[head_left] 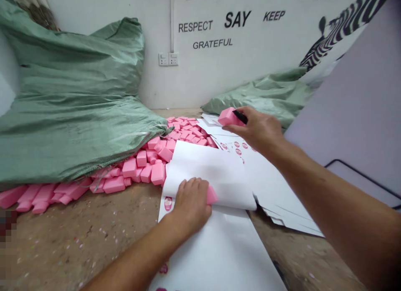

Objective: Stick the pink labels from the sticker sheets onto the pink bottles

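Observation:
My left hand (191, 205) is closed around a small pink bottle (212, 195), only one end of which shows beside the fingers. That hand rests on a white sticker sheet (203, 163), whose upper part is folded over. Farther off, my right hand (255, 126) grips another pink bottle (228, 116), raised above the other sheets. A black pen-like object (240, 116) sticks out between its thumb and fingers; its exact kind is hidden. Several pink bottles (158, 172) lie heaped just left of the folded sheet.
A large green woven sack (78, 115) slumps at the left over the bottle pile. More white sheets with red round stickers (269, 174) spread at the right. Another green sack (260, 90) lies along the wall. A pale panel (354, 94) leans at the right.

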Motion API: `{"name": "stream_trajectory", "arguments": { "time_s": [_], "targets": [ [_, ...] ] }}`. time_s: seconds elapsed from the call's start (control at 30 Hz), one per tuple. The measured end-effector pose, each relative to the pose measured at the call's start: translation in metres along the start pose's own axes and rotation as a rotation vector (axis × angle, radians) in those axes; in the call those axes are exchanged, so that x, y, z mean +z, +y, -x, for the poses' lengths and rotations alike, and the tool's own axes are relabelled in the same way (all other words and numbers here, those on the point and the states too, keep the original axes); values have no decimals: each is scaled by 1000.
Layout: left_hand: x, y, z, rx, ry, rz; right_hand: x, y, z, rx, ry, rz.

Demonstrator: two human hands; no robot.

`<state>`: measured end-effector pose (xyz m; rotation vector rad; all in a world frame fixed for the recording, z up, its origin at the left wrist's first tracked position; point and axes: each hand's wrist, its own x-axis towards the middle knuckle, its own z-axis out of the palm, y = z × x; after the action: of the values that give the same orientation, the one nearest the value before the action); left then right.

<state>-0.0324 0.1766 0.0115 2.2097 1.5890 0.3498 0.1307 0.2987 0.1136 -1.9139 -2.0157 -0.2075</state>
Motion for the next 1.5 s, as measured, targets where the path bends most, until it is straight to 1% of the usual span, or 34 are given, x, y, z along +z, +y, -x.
{"name": "stream_trajectory", "arguments": {
  "time_s": [0.03, 0.07, 0.1, 0.17, 0.23, 0.27, 0.3, 0.37, 0.43, 0.5, 0.53, 0.57, 0.6, 0.63, 0.7, 0.73, 0.77, 0.8, 0.83, 0.9, 1.03, 1.13, 1.23, 1.33, 1.43, 1.5],
  "targets": [
    [-6, 1, -5, -25, 8, 19, -1, 3, 4, -10, 12, -41],
    [-11, 1, -10, -49, 17, 39, 3, 6, 11, -28, -5, -71],
    [-15, 1, -14, -72, 26, 58, 11, 7, 18, -51, -49, -81],
    [-19, 0, -19, -113, 51, 100, 36, 7, 34, -85, -148, -58],
    [-22, -2, -20, -148, 87, 154, 61, 4, 44, -120, -189, -53],
    [-23, -3, -18, -163, 111, 185, 69, 3, 47, -134, -195, -58],
    [-25, -4, -14, -175, 140, 216, 72, 1, 50, -141, -199, -67],
    [-29, -7, 0, -191, 209, 265, 65, 0, 57, -134, -194, -96],
    [-30, -10, 23, -179, 305, 330, 47, 2, 71, -104, -175, -135],
    [-27, -12, 52, -153, 385, 510, 28, 8, 93, -73, -144, -190],
    [-23, -12, 67, -156, 397, 665, 22, 12, 108, -46, -149, -217],
    [-19, -12, 83, -186, 382, 853, 18, 16, 126, -26, -167, -245],
    [-14, -11, 99, -248, 335, 1054, 16, 20, 147, -16, -199, -282],
    [-8, -10, 114, -334, 263, 1243, 16, 23, 170, -7, -226, -332],
    [4, -7, 138, -498, 124, 1559, 23, 29, 218, -70, -324, -602],
    [10, -5, 147, -553, 81, 1669, 27, 30, 240, -96, -389, -691],
    [15, -2, 154, -587, 61, 1746, 32, 31, 260, -106, -426, -738],
    [20, 0, 158, -608, 60, 1795, 35, 30, 277, -122, -433, -760],
    [25, 2, 160, -625, 68, 1820, 39, 30, 290, -136, -432, -750],
    [33, 7, 160, -657, 65, 1837, 42, 27, 307, -160, -410, -682],
    [44, 16, 153, -661, 26, 1881, 43, 20, 315, -181, -371, -496],
    [48, 20, 150, -690, 96, 1889, 45, 14, 314, -197, -315, -405],
    [48, 21, 150, -709, 155, 1904, 47, 10, 312, -261, -248, -379],
    [46, 20, 150, -662, 161, 1881, 49, 8, 310, -296, -222, -342],
    [46, 19, 147, -613, 195, 1826, 48, 6, 309, -271, -205, -284],
    [48, 18, 145, -615, 203, 1804, 48, 5, 308, -253, -198, -247]
  ]
}}
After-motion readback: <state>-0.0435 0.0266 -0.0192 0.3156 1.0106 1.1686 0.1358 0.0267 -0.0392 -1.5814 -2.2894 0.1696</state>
